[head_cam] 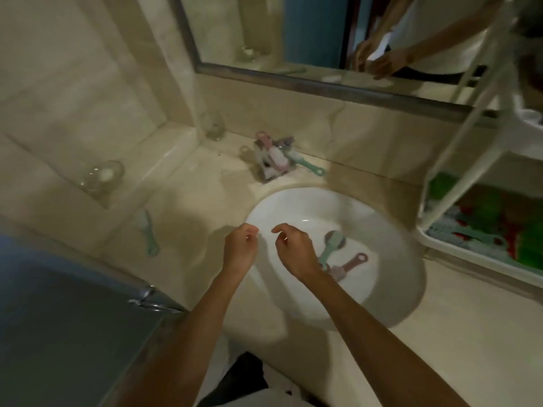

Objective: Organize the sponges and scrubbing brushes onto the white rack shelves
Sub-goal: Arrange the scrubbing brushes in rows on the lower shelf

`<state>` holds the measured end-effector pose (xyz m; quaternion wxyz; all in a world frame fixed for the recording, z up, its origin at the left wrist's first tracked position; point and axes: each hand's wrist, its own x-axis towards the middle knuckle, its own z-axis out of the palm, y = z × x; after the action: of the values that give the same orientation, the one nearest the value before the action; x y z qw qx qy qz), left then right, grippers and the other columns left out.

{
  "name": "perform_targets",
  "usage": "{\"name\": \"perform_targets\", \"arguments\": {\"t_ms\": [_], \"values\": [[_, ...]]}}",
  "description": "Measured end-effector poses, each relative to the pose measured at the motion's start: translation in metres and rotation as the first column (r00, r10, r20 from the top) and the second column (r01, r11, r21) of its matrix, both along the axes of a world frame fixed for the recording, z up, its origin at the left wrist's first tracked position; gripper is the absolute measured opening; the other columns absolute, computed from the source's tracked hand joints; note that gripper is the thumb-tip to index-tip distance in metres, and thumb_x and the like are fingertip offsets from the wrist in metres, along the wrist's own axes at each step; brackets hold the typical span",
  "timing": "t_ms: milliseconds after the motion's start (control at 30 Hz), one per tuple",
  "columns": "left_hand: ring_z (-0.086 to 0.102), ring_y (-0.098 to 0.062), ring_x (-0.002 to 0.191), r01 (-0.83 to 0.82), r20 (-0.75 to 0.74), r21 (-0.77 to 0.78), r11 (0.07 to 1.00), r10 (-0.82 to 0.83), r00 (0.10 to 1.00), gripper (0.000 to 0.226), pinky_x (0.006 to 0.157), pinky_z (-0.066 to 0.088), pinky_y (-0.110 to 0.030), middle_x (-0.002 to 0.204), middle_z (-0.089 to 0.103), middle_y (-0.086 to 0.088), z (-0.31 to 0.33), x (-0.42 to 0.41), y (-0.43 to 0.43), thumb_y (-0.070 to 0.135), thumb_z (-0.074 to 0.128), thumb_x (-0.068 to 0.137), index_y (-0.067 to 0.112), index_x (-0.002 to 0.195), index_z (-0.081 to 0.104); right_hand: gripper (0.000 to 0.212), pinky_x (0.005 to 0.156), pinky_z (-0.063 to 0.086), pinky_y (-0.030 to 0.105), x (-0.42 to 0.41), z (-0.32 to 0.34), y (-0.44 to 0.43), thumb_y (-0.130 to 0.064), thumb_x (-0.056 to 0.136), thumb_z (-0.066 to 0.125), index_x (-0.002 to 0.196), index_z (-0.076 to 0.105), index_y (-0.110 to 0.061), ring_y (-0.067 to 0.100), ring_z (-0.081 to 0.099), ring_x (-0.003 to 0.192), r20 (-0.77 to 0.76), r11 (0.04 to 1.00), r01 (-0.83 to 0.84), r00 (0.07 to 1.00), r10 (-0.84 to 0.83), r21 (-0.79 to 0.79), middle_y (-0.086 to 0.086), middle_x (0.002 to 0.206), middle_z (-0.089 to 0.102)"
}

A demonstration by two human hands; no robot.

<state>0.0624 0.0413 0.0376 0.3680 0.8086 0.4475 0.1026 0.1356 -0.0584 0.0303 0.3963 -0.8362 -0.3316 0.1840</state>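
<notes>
My left hand point(241, 245) and right hand point(292, 251) hover over sink point(390, 289), fingers loosely curled, empty, likely going for brushes point(333, 246) inside.

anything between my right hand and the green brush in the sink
Nothing visible. The right hand hangs over the sink, and the green brush lies uncovered right beside it; the pink brush lies alongside.

White basin point(390, 277) sits sunk in the beige counter point(440, 333), framed mirror point(264, 33) above; one clear glass point(101, 176) on the left ledge, another glass point(213, 126) farther back.
</notes>
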Motion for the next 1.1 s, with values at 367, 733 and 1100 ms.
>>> {"name": "perform_targets", "arguments": {"t_ms": [367,733,1100], "values": [[0.045,-0.038,0.123,-0.290,-0.311,0.011,0.957,0.279,0.908,0.054,0.098,0.043,-0.042,0.134,0.046,-0.025,-0.030,-0.099,0.194,0.010,0.059,0.082,-0.007,0.130,0.041,0.033,0.088,0.042,0.029,-0.092,-0.018,0.186,-0.001,0.088,0.040,0.109,0.065,-0.005,0.031,0.059,0.107,-0.173,0.951,-0.254,0.959,0.224,-0.178,0.016,0.114,0.066],[0.042,-0.044,0.124,-0.286,-0.305,0.011,0.958,0.275,0.912,0.069,0.099,0.041,-0.047,0.142,0.030,-0.028,-0.061,-0.106,0.233,-0.005,0.053,0.084,-0.002,0.143,0.016,0.032,0.096,0.042,0.034,-0.083,-0.026,0.196,-0.007,0.091,0.039,0.112,0.063,-0.006,0.031,0.055,0.113,-0.194,0.917,-0.169,0.976,0.104,-0.360,0.015,0.122,0.062],[0.031,-0.044,0.133,-0.431,-0.336,-0.175,0.885,0.357,0.871,0.086,0.106,0.034,-0.044,0.150,0.013,-0.031,-0.066,-0.089,0.237,-0.003,0.059,0.083,-0.007,0.145,-0.001,0.030,0.097,0.044,0.035,-0.052,-0.029,0.155,-0.008,0.091,0.041,0.111,0.063,-0.006,0.032,0.058,0.110,-0.147,0.915,-0.092,0.988,0.036,-0.392,0.016,0.120,0.063]]}}
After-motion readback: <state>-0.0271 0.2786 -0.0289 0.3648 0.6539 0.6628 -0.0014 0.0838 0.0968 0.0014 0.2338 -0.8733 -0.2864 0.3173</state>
